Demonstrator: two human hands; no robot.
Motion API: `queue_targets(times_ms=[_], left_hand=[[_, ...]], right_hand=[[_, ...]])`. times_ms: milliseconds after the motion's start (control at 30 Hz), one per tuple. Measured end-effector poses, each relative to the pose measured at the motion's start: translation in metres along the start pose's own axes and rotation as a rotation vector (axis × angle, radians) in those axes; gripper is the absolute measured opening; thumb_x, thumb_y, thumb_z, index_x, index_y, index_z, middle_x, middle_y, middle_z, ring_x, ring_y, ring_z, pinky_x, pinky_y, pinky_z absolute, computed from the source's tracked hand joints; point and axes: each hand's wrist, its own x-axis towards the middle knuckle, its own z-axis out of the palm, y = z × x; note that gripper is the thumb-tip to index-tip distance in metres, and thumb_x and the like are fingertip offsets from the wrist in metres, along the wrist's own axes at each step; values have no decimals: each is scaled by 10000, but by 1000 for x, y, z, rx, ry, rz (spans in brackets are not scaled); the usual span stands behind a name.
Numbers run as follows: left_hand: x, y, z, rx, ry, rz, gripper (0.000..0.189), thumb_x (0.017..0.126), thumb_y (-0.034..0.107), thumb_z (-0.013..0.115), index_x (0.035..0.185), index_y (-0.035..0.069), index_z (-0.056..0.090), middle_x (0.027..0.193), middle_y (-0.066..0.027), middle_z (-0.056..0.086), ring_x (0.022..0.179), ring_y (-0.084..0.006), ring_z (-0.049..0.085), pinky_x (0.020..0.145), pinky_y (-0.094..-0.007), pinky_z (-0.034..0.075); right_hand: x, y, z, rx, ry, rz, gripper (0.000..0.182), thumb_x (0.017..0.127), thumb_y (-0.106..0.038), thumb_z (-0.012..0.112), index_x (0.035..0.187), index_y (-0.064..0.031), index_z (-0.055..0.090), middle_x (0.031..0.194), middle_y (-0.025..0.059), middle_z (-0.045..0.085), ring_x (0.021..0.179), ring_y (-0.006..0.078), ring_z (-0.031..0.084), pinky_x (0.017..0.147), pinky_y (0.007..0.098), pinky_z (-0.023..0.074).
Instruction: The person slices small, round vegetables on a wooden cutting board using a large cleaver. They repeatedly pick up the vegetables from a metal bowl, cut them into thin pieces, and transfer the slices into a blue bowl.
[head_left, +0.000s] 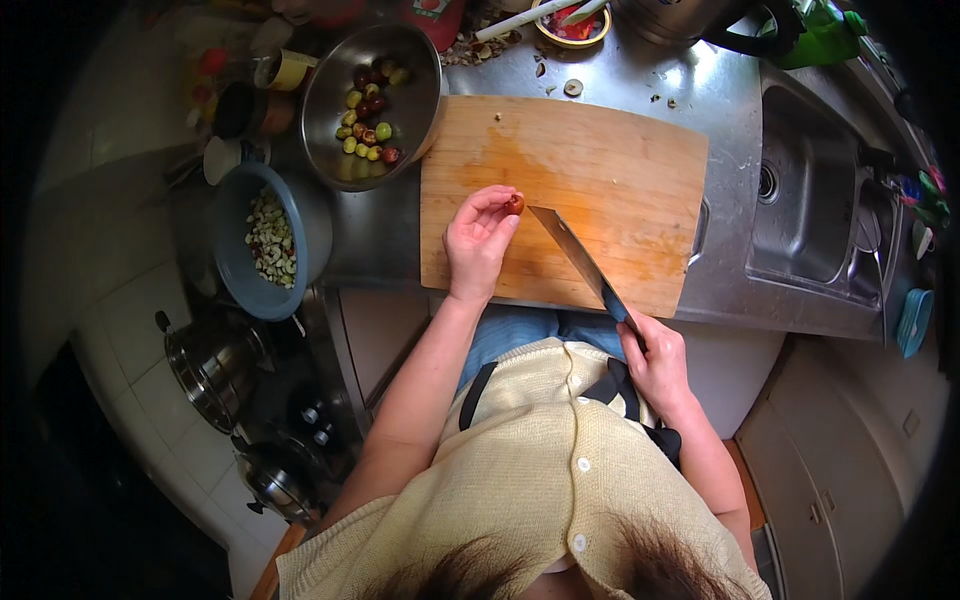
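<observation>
Over the wooden cutting board (570, 165), my left hand (482, 236) pinches a small reddish-brown fruit, apparently a jujube (514, 204), between thumb and fingers. My right hand (656, 360) grips the handle of a cleaver (581, 259); its blade slants up and left, the tip just right of the fruit and apart from it. Whole green and red fruits (367, 124) lie in a steel bowl (319, 82) at the board's upper left. Below that bowl, a blue-grey plastic basin (298, 247) holds many pale chopped pieces (270, 240). A few small bits lie on the board.
A double steel sink (806, 210) lies to the right. Behind the board are a small bowl (572, 37) with sticks across it, scraps, a metal kettle (660, 22) and a green bottle (825, 37). Steel pots (206, 367) stand at the lower left.
</observation>
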Motion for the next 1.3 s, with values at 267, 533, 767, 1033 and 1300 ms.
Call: queue_targets(times_ms=[267, 533, 767, 1033, 1300], left_hand=[[-2, 0, 2, 135, 19, 49, 290, 856, -152, 613, 1114, -20, 616, 1186, -98, 590, 1097, -182, 623, 996, -299, 507], [-10, -22, -2, 803, 77, 440, 214, 806, -53, 725, 996, 25, 665, 1061, -116, 669, 967, -270, 658, 857, -329, 530], [-9, -30, -2, 866, 126, 528, 215, 804, -77, 732, 990, 14, 675, 1020, -112, 670, 896, -238, 661, 773, -304, 550], [-9, -28, -5, 853, 132, 505, 214, 785, -33, 744, 964, 45, 657, 991, -123, 666, 906, -315, 638, 806, -375, 518], [-7, -31, -8, 845, 124, 589, 227, 774, -40, 734, 974, 34, 656, 992, -125, 662, 888, -325, 633, 791, -383, 518]], right_hand=[[-5, -2, 2, 15, 48, -50, 311, 876, -37, 655, 1183, -89, 670, 912, 145, 703, 798, 319, 690, 696, 377, 548], [-8, 1, 14, -41, 57, -46, 303, 887, -58, 646, 1186, -99, 672, 915, 142, 702, 805, 322, 686, 704, 394, 547], [-6, 0, 16, -83, 31, -10, 298, 894, -78, 643, 1189, -105, 675, 927, 147, 707, 827, 332, 688, 715, 403, 551], [-1, -5, 17, -83, -6, 14, 302, 893, -78, 640, 1193, -98, 667, 945, 158, 707, 840, 342, 690, 725, 411, 554], [10, -29, 13, -255, -36, 10, 292, 884, -74, 636, 1176, -87, 646, 917, 167, 699, 813, 363, 686, 709, 447, 558]])
